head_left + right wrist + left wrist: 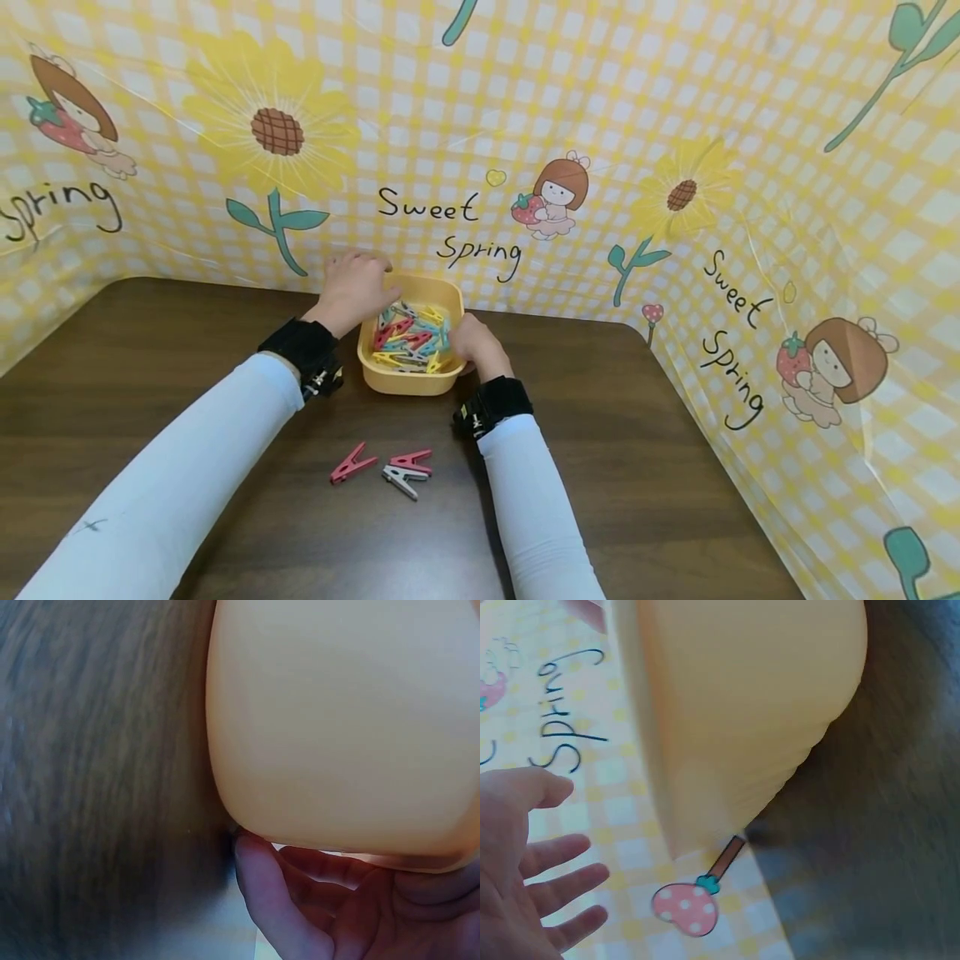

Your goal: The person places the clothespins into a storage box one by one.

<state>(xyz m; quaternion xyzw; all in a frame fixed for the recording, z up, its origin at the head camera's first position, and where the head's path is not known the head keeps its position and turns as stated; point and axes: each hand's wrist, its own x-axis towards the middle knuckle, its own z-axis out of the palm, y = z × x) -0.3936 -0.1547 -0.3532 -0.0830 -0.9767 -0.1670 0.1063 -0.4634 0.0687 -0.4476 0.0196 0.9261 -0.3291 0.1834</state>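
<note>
A yellow plastic tub (408,379) full of coloured clothes pegs (411,337) stands on the dark wooden table near the back wall. My left hand (358,283) hovers at the tub's back left corner. In the left wrist view its fingers (559,881) are spread and straight beside the tub's wall (742,712), holding nothing. My right hand (474,340) is at the tub's right side. The right wrist view shows its fingers (300,896) curled under the tub's rim (345,712).
Three loose pegs lie on the table (637,433) in front of the tub: a pink one (352,463), a red one (411,458) and a grey one (401,480). A yellow checked cloth (675,125) with flowers and "Sweet Spring" lettering walls the table at the back and right.
</note>
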